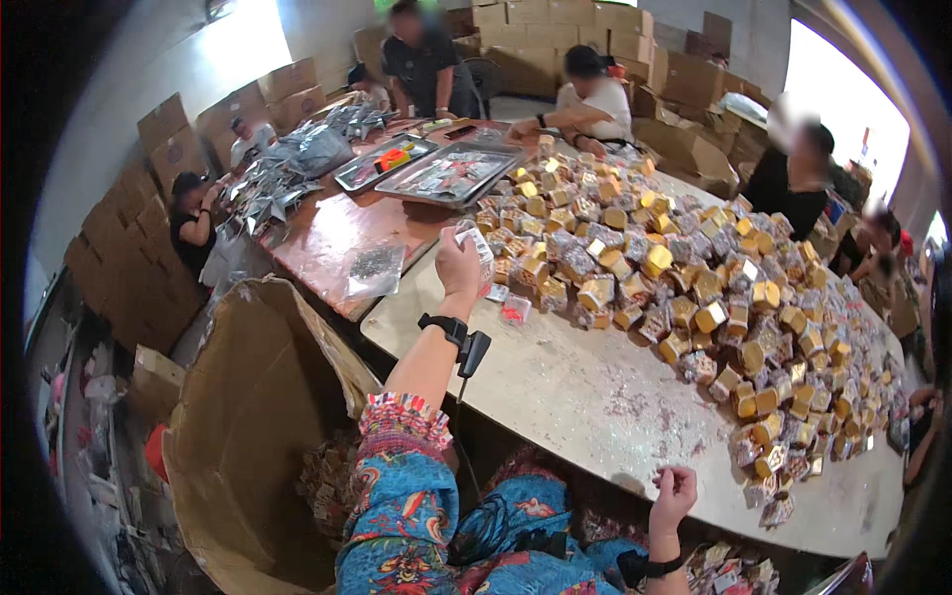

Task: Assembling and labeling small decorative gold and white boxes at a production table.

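Observation:
My left hand (457, 266) is raised over the near left corner of the pale table (585, 372). Its fingers are closed on a small clear packet (482, 248) with white and reddish parts. Just beside it on the table lies another small packet with red-orange contents (515, 309). My right hand (674, 493) hovers by the table's near edge, fingers curled together; what they hold, if anything, cannot be made out. Beyond both hands spreads a big heap of small gold-ended ornaments (657, 261) with glittery, patterned sides.
A large open carton (248, 397) stands at my left, with small pieces at its bottom. On the reddish table (332, 223) are a clear bag of dark bits (375, 270), metal trays (451, 175) and silver star shapes (278, 183). Several people sit or stand around.

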A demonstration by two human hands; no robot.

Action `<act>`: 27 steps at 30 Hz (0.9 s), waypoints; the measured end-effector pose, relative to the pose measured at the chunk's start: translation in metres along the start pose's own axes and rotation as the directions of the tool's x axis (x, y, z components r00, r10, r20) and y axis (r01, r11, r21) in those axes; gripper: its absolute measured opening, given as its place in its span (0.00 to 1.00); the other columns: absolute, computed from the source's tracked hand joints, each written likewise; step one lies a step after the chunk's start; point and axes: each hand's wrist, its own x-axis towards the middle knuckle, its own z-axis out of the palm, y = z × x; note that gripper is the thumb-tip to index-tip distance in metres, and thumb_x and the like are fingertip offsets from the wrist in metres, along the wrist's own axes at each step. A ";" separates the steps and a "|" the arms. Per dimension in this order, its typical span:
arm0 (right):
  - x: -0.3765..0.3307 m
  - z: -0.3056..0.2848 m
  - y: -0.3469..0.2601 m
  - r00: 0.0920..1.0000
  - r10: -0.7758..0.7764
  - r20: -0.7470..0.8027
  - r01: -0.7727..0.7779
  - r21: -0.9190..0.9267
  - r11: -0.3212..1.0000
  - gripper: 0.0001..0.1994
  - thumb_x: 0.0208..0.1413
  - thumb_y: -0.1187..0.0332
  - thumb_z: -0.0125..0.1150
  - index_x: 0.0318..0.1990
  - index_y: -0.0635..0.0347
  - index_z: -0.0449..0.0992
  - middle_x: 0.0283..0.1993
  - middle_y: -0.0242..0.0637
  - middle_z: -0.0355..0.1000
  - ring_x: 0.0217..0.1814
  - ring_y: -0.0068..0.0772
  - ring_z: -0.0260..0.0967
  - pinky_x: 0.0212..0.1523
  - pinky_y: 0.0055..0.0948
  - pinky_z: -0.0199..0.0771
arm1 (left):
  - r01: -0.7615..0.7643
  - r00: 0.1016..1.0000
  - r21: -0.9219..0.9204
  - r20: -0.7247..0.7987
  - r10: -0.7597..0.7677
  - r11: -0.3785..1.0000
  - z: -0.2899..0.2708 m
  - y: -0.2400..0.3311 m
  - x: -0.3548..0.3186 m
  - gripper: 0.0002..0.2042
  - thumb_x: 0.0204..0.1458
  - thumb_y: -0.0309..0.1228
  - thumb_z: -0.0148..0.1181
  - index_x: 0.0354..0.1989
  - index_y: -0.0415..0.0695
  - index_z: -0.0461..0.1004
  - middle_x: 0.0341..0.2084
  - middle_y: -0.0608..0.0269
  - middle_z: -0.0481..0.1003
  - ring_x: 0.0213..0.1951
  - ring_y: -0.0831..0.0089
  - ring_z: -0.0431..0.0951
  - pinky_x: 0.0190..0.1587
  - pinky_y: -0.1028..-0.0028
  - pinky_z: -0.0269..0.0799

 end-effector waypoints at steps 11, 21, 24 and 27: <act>0.014 0.023 -0.035 0.995 -0.048 0.084 0.037 0.129 0.991 0.02 0.53 0.79 0.55 0.33 0.68 0.69 0.30 0.38 0.72 0.30 0.23 0.72 0.32 0.21 0.73 | 0.636 0.593 -0.320 0.784 -0.180 0.702 0.023 0.069 -0.078 0.05 0.49 0.27 0.60 0.31 0.38 0.75 0.24 0.65 0.75 0.24 0.80 0.74 0.26 0.78 0.71; 0.065 0.054 -0.073 0.967 -0.234 0.102 0.216 0.156 0.964 0.03 0.52 0.76 0.58 0.33 0.65 0.72 0.26 0.33 0.70 0.27 0.18 0.67 0.28 0.20 0.67 | 0.711 0.140 -0.033 0.985 -0.096 0.702 0.021 0.130 -0.148 0.06 0.52 0.29 0.59 0.29 0.39 0.73 0.21 0.62 0.75 0.24 0.76 0.77 0.27 0.79 0.74; 0.079 0.061 -0.081 0.961 -0.249 0.124 0.239 0.086 0.967 0.03 0.52 0.76 0.57 0.33 0.65 0.71 0.27 0.36 0.70 0.26 0.21 0.67 0.27 0.22 0.67 | 0.771 0.074 -0.017 0.995 -0.063 0.636 0.020 0.140 -0.151 0.06 0.52 0.29 0.58 0.29 0.40 0.73 0.21 0.62 0.75 0.24 0.75 0.77 0.28 0.78 0.75; 0.086 0.068 -0.087 0.938 -0.316 0.140 0.319 0.004 0.948 0.03 0.52 0.76 0.56 0.34 0.66 0.71 0.29 0.41 0.69 0.25 0.32 0.68 0.27 0.25 0.67 | 0.812 0.051 -0.002 0.996 -0.068 0.584 0.018 0.151 -0.153 0.06 0.52 0.30 0.58 0.30 0.40 0.72 0.22 0.61 0.75 0.24 0.74 0.77 0.29 0.76 0.75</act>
